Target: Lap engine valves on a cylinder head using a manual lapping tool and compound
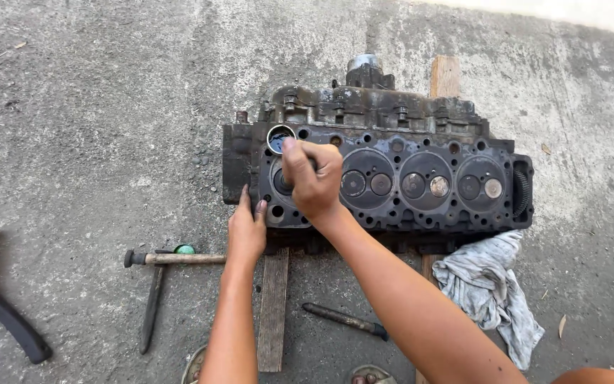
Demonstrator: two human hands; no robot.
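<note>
1. Head view, the only one I have: my right hand (312, 179) is clenched around something small pressed into the leftmost chamber of the cylinder head (378, 181); what it grips is hidden under the fist. The head rests face-up on two wooden planks (273, 309) on the concrete floor (94, 128).
2. My left hand (247, 231) lies flat, fingers released, against the head's lower-left edge, grasping nothing.
3. Risk, as I judge it: the head sits on narrow planks, so hard pressing at its left end could rock or shift it, and the bracing fingers beside the edge could get pinched.
4. Risk: greasy metal could make the clenched hand slip onto sharp port edges.
5. Count: four chambers, three uncovered with two valves each; one hammer (172, 258); one wire brush (1, 299); one rag (488, 284); two loose dark tools, a flat bar (152, 307) and a punch (344, 320).
</note>
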